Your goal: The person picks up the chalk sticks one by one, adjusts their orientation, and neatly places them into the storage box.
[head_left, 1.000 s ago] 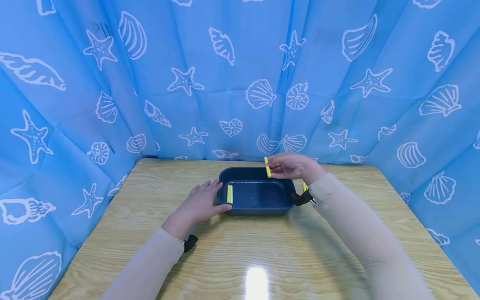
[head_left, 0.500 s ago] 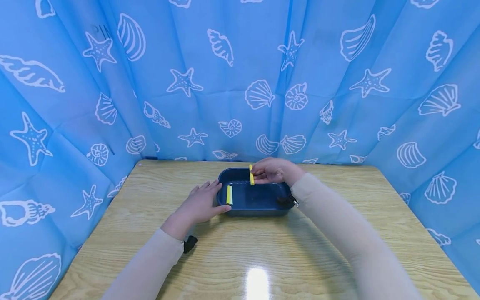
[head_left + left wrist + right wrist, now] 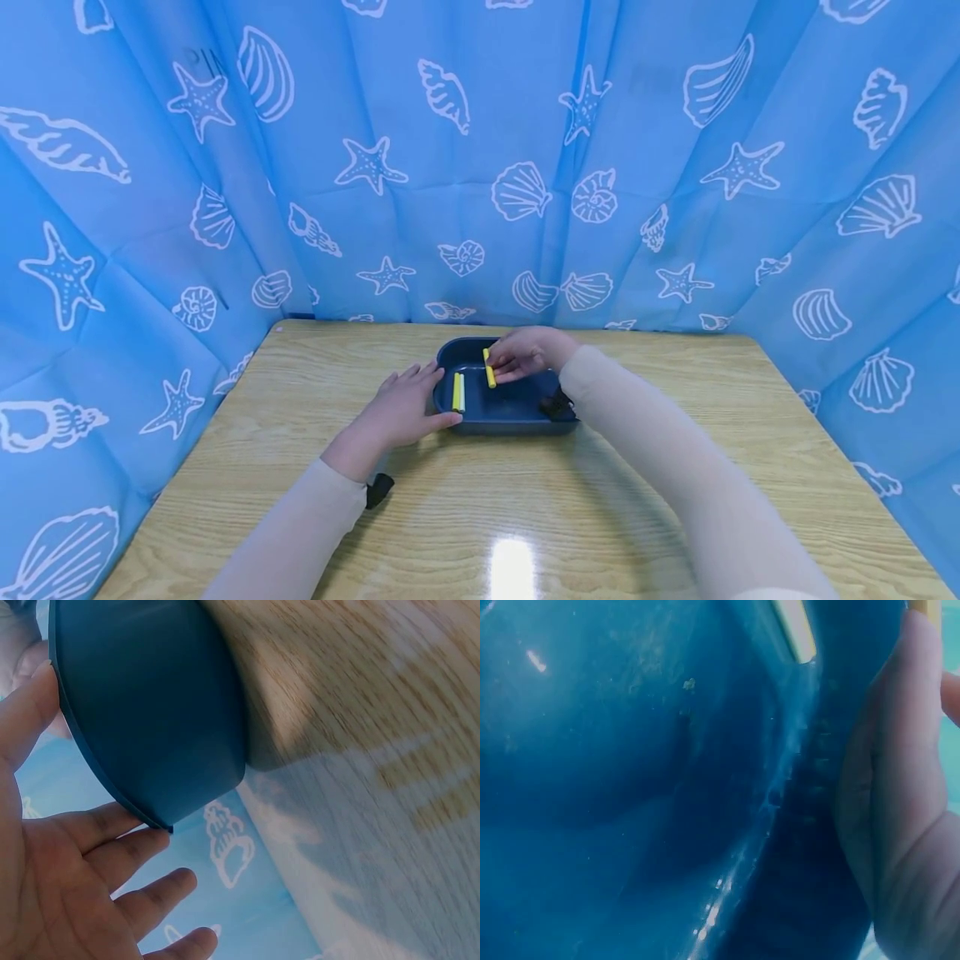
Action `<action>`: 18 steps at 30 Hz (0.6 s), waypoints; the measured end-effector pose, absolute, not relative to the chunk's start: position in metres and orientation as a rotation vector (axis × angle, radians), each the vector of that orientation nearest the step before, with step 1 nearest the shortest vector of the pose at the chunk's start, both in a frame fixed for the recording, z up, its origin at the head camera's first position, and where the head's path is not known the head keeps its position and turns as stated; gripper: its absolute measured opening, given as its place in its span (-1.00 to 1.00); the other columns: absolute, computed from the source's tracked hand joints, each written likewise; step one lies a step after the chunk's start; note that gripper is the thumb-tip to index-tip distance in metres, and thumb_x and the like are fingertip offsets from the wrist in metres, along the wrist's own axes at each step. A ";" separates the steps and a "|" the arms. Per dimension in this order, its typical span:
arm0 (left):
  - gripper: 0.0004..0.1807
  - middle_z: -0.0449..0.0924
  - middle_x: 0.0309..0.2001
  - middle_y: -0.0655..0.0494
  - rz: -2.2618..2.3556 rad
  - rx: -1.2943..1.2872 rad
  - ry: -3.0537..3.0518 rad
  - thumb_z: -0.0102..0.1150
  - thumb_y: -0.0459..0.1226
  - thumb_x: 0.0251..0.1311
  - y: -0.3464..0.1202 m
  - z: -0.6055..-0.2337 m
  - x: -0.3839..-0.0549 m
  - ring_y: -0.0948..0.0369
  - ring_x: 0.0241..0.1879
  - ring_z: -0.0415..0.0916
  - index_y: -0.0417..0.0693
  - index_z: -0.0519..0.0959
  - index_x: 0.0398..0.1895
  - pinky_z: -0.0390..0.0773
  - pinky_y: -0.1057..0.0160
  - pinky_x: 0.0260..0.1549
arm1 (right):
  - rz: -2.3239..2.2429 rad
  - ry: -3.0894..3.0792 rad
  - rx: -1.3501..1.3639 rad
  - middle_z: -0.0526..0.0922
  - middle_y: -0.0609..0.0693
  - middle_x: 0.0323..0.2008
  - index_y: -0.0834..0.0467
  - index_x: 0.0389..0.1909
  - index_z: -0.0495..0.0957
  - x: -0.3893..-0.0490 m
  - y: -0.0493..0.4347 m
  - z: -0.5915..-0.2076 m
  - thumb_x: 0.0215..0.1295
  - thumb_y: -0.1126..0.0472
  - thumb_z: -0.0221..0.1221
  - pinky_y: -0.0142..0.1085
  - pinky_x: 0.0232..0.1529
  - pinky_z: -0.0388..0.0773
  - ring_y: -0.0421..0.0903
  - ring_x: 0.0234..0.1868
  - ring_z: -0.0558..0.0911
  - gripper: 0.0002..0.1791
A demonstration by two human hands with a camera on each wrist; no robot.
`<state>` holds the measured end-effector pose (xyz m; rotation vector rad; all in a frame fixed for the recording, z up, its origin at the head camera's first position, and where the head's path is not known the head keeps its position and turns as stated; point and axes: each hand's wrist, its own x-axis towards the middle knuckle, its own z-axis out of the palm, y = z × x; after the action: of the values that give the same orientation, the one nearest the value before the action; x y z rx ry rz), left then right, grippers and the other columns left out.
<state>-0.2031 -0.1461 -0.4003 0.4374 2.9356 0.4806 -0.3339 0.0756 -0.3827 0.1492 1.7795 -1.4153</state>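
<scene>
The yellow chalk stick (image 3: 491, 377) is above the floor of the dark blue basin (image 3: 510, 427), slightly tilted, in the closed fingertips of my right grip (image 3: 528, 352). I pinch it around its middle, probably so the ends are free and easy to align. To its left, 2 sticks, a second yellow stick (image 3: 456, 392) and a pale stick (image 3: 462, 392), lie side by side near the basin's left end, I suppose to save room. My left grip (image 3: 405, 404), fingers loosely spread, grasps nothing; it touches the rim, likely to steady the basin on the wooden desk (image 3: 465, 500).
</scene>
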 end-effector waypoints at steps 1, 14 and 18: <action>-0.03 0.05 0.56 -0.08 0.482 0.439 2.935 0.18 0.24 0.26 -0.146 -0.400 -0.203 -0.14 0.54 -0.05 -0.11 0.16 0.56 -0.10 -0.26 0.45 | -1.407 1.779 0.150 0.49 0.15 -0.22 0.30 0.03 0.41 -0.335 0.074 -0.384 0.38 0.42 0.15 -0.29 -0.23 0.71 -0.05 -0.31 0.61 -0.75; -0.02 0.05 0.56 -0.06 0.492 0.429 2.934 0.19 0.26 0.25 -0.148 -0.404 -0.205 -0.14 0.54 -0.06 -0.09 0.17 0.56 -0.08 -0.26 0.45 | -1.218 1.781 0.183 0.60 0.16 -0.32 0.37 0.02 0.54 -0.336 0.054 -0.395 0.38 0.38 0.17 -0.26 0.00 0.64 -0.07 -0.35 0.71 -0.76; -0.02 0.06 0.56 -0.06 0.500 0.428 2.935 0.19 0.26 0.25 -0.148 -0.405 -0.205 -0.13 0.54 -0.05 -0.09 0.17 0.56 -0.09 -0.26 0.45 | -1.213 1.786 0.205 0.61 0.16 -0.31 0.35 -0.05 0.54 -0.336 0.049 -0.401 0.37 0.38 0.19 -0.25 0.00 0.64 -0.05 -0.35 0.72 -0.81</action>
<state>-0.2054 -0.1477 -0.4052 0.4276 2.9352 0.5002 -0.3358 0.0490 -0.4015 0.2053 1.7861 -1.2133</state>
